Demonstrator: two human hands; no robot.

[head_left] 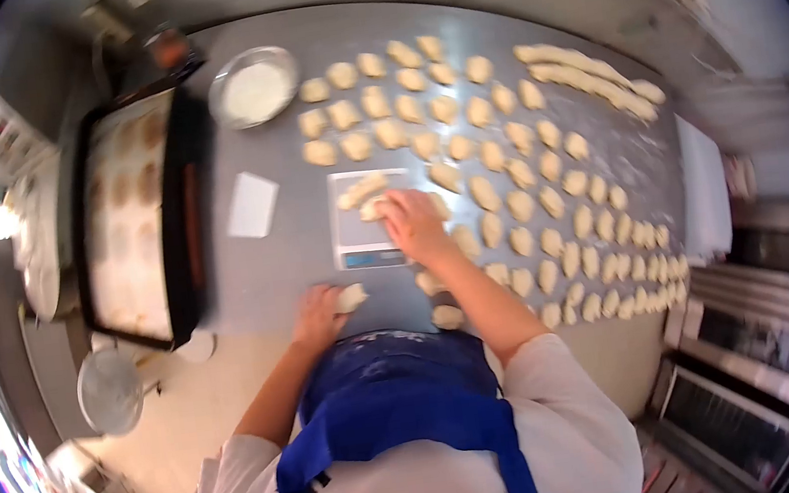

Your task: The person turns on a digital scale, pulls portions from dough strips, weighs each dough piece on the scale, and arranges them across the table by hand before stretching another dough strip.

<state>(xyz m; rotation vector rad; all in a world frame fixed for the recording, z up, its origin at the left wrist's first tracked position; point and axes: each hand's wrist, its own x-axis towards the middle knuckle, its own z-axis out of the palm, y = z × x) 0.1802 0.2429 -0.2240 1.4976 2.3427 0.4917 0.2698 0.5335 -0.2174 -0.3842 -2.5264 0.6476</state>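
Note:
On the kitchen scale (350,235) lies a piece of dough (363,188), with a second dough piece (372,209) just in front of it. My right hand (414,224) reaches over the scale, its fingers closed on that second piece. Near the table's front edge, my left hand (317,318) is closed around another dough piece (352,298), which sticks out to its right. Several cut dough pieces (445,177) sit to the right of the scale, some partly behind my right hand and forearm.
Rows of dough pieces (518,172) spread over the steel table (286,166). Two long dough strips (591,84) lie at the back right. A metal bowl of flour (257,90) and a white scraper (253,205) are on the left, beside a black-rimmed baking tray (175,204).

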